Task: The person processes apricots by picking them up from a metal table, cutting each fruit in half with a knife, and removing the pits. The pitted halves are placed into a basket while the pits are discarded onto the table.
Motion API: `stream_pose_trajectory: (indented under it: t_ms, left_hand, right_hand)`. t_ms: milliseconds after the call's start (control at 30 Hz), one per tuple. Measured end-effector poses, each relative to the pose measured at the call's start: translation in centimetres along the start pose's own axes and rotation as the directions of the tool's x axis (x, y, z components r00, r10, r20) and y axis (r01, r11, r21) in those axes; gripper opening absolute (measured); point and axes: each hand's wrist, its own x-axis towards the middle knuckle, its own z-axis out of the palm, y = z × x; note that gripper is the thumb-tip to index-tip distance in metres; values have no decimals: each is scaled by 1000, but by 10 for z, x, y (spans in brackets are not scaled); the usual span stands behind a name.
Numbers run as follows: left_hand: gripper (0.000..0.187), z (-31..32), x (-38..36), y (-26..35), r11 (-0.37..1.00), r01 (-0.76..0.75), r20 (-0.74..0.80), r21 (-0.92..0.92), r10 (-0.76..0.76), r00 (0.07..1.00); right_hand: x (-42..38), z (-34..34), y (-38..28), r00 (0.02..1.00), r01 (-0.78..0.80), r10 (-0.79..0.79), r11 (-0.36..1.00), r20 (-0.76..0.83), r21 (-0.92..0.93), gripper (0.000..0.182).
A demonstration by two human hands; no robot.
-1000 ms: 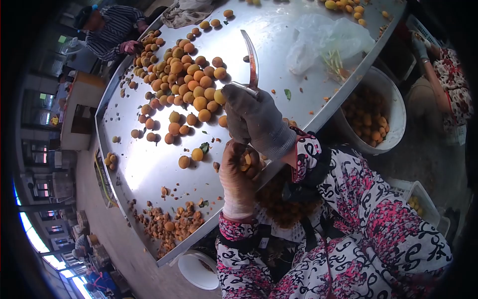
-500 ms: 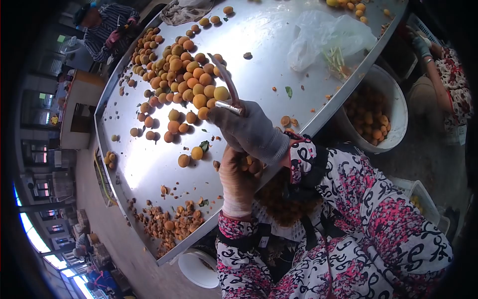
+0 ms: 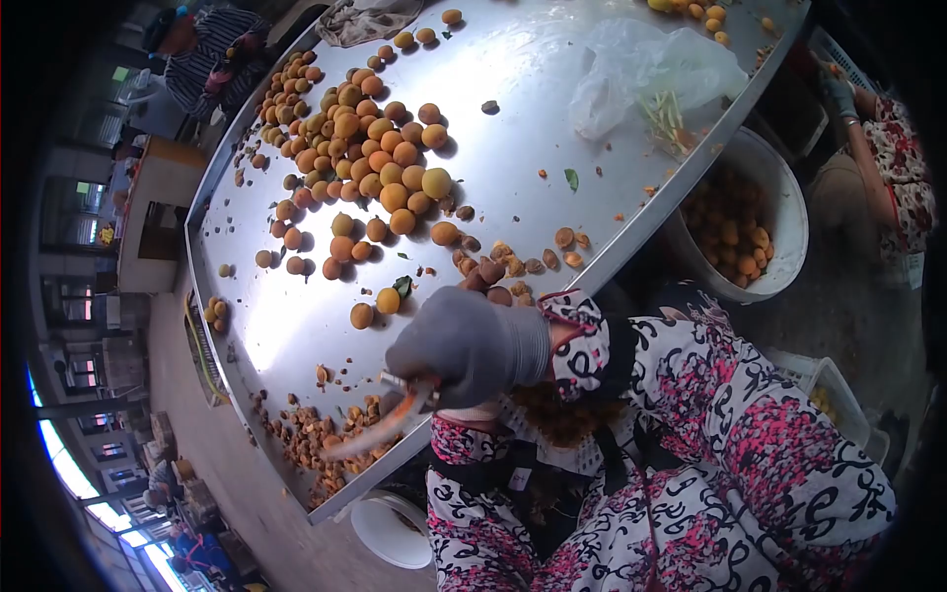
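My right hand [image 3: 459,345], in a grey glove, is closed around a curved knife [image 3: 375,430] whose blade is blurred and points down-left over the table's near edge. My left hand is almost wholly hidden beneath it; only a bit of its pale glove cuff [image 3: 472,414] shows, so its fingers and anything in them are out of sight. Just beyond the hands lie loose brown and orange fruit pieces [image 3: 508,264]. A large pile of apricot-like fruit [image 3: 380,158] spreads over the metal table [image 3: 523,59]. Two single fruits [image 3: 362,315] sit near my right hand.
Fruit scraps and pits [image 3: 335,434] are heaped at the table's lower left corner. A clear plastic bag [image 3: 651,74] lies on the far right. A white bucket of fruit [image 3: 789,217] and another white bucket [image 3: 380,533] stand beside the table. Co-workers sit at upper left and right.
My right hand has swung down and left with the knife, whose blade now points down instead of up. It now covers my left hand, and the fruit pieces behind are uncovered.
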Motion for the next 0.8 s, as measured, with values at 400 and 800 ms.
stream_pose_trajectory:
  t_ms: [400,800]
  left_hand:
    - [55,23,-2,28,973,-144,-411,183,209,887]
    - [46,16,-14,25,920,-228,-308,319,327,893]
  right_hand:
    - [-4,-31,10,931,-365,347,885,-115,-289,21]
    - [-25,-14,12,880,-236,417,798,226,-554,29]
